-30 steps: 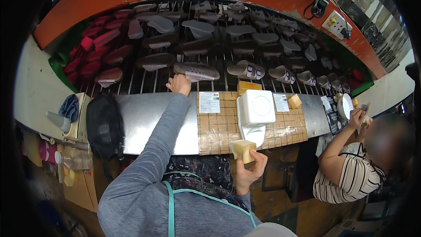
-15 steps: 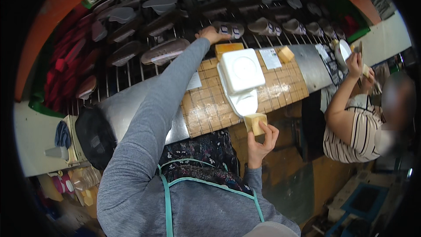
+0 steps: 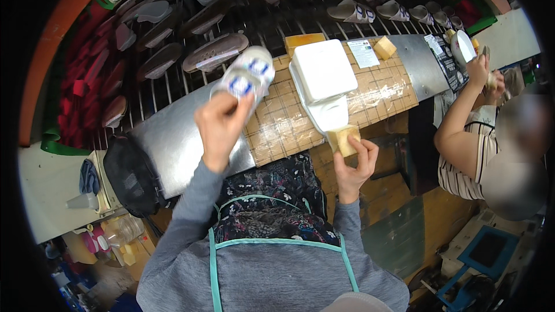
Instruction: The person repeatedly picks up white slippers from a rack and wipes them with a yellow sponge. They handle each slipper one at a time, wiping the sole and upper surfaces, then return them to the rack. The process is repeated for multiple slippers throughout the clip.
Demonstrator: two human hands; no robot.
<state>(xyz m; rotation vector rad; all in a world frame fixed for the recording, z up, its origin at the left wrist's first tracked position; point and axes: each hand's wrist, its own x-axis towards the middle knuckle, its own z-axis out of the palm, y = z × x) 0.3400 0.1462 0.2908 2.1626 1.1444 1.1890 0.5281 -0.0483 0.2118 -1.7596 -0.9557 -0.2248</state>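
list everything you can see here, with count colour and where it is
pair of insoles: two, white with blue patches, held up in the left hand
sponge block: one, tan, in the right hand
white container: one, on the checked mat
checked mat: one, tan, on the bench
metal bench top: one, grey, left of the mat
yellow blocks: at least two, at the mat's far edge
shoe soles on wire rack: many, grey, brown and red, beyond the bench
black mesh bag: one, bench's left end
co-worker in striped top: one, at right
left hand: raised, fingers shut on the insoles
right hand: fingers shut on the sponge block
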